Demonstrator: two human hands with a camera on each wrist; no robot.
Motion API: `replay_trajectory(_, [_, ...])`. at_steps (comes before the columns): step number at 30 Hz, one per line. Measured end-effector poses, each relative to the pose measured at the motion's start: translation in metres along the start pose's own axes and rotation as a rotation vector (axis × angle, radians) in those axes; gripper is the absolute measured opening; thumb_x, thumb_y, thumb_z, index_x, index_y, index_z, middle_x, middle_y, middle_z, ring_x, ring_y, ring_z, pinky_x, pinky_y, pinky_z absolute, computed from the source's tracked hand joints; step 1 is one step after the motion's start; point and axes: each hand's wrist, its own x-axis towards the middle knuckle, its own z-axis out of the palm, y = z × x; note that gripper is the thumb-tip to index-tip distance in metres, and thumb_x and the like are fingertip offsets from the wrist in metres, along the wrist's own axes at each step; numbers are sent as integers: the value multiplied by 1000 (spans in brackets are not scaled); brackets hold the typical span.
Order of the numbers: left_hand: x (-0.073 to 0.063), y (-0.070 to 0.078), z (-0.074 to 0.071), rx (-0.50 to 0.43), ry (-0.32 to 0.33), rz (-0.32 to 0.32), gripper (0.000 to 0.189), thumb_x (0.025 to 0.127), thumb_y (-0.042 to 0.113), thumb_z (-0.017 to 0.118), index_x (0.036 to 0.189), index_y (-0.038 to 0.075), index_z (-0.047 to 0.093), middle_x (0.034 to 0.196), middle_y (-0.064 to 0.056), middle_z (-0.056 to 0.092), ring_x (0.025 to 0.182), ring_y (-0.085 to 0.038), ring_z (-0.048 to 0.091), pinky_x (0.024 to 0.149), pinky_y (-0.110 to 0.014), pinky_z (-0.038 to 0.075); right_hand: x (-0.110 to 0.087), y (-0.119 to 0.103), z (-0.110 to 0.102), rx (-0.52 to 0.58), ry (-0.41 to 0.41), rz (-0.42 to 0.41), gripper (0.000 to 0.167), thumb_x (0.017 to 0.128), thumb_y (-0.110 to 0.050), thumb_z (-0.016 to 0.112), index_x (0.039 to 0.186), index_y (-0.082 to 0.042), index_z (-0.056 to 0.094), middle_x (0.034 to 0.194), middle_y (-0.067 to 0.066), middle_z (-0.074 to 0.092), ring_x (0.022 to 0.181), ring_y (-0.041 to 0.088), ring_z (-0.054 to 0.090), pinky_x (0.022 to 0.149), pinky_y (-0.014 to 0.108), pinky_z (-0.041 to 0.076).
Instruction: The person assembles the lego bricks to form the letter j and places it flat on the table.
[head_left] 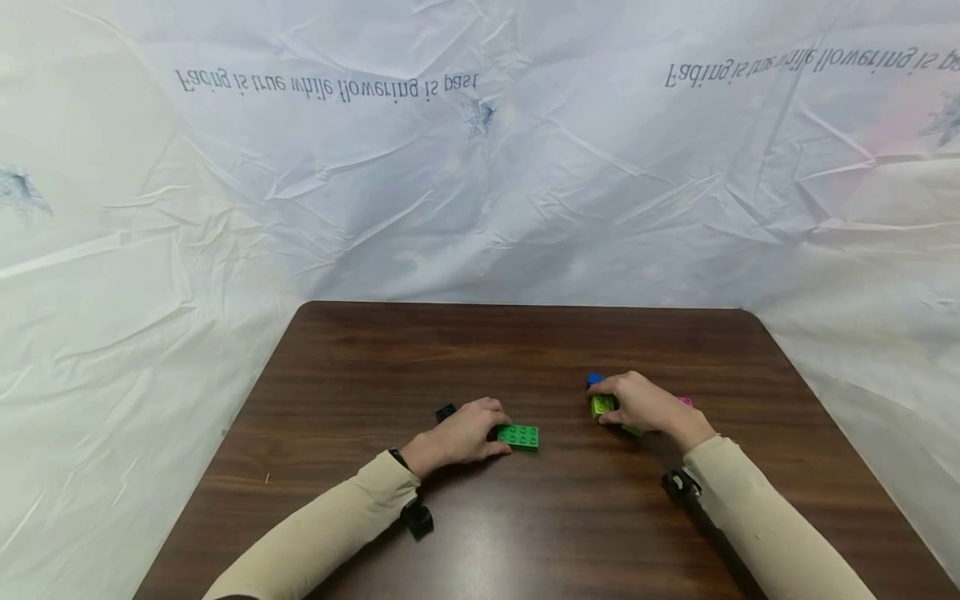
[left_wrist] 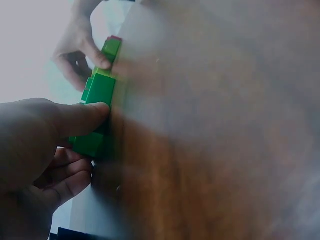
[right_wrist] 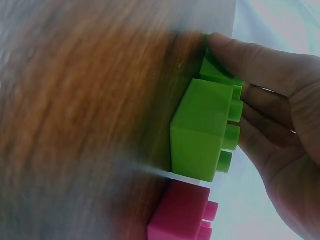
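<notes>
My left hand (head_left: 468,429) is low over the table, its thumb and fingers pinching the left end of a green brick (head_left: 519,437) with round studs. In the left wrist view the thumb lies along this green brick (left_wrist: 101,89), and a second green block face (left_wrist: 89,144) shows between thumb and fingers. Over to the right, my right hand (head_left: 641,404) holds a small lime brick (head_left: 602,406) between thumb and fingers. Nearer the right wrist camera, a lighter green brick (right_wrist: 200,125) stands beside a pink brick (right_wrist: 182,212), both outside that hand's pinch.
Just beyond the right fingertips lies a blue brick (head_left: 595,379). A black brick (head_left: 446,412) sits behind the left hand. The brown wooden table (head_left: 510,350) ends at a pale printed curtain (head_left: 525,225) on its far side.
</notes>
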Motion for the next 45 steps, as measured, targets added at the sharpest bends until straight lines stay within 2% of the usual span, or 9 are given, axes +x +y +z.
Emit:
replay_trajectory(11, [5, -9, -2, -22, 32, -20, 39, 88, 35, 72, 117, 9, 69, 105, -2, 63, 96, -14, 61, 83, -28, 52, 3, 0, 1, 22, 36, -21, 42, 81, -25, 81, 117, -7, 70, 116, 11, 69, 107, 27, 66, 81, 37, 56])
replay_trajectory(18, [6, -9, -2, -30, 15, -41, 40, 89, 36, 72, 118, 10, 69, 107, -2, 63, 98, -14, 61, 84, -29, 52, 5, 1, 1, 1, 32, -38, 37, 82, -29, 79, 114, -12, 73, 109, 5, 72, 96, 21, 68, 74, 32, 56])
replay_trajectory(22, [7, -9, -1, -26, 18, -44, 40, 88, 37, 72, 118, 10, 69, 106, -1, 63, 97, -13, 61, 84, -29, 52, 4, 0, 1, 3, 20, -13, 37, 82, -30, 79, 115, -13, 73, 106, 5, 73, 92, 17, 69, 69, 28, 55])
replay_trajectory(29, [8, -9, 0, -24, 20, -61, 40, 89, 38, 72, 118, 11, 69, 105, 0, 63, 93, -11, 61, 81, -27, 52, 5, 0, 1, 10, 9, 45, 39, 82, -30, 79, 116, -11, 71, 108, 7, 72, 93, 18, 68, 69, 29, 54])
replay_trajectory(33, [9, -8, 1, -30, 18, -70, 40, 89, 38, 72, 118, 11, 69, 104, 0, 63, 91, -11, 60, 79, -26, 51, 6, -2, 1, 31, 5, 52, 36, 83, -28, 79, 115, -11, 72, 109, 7, 72, 91, 15, 67, 68, 26, 53])
replay_trajectory(41, [9, -6, 0, -18, 22, -66, 40, 88, 38, 72, 117, 11, 70, 104, 0, 63, 91, -12, 61, 79, -27, 52, 12, -7, 2, 64, 56, -14, 33, 84, -23, 78, 113, -10, 71, 102, 3, 72, 81, 9, 63, 65, 24, 51])
replay_trajectory(45, [8, -4, -1, -25, 19, -67, 40, 88, 37, 72, 117, 10, 70, 104, -1, 63, 91, -12, 61, 79, -28, 52, 17, -12, 1, 78, 78, -44, 32, 83, -22, 78, 112, -10, 71, 103, 3, 72, 82, 9, 64, 67, 25, 53])
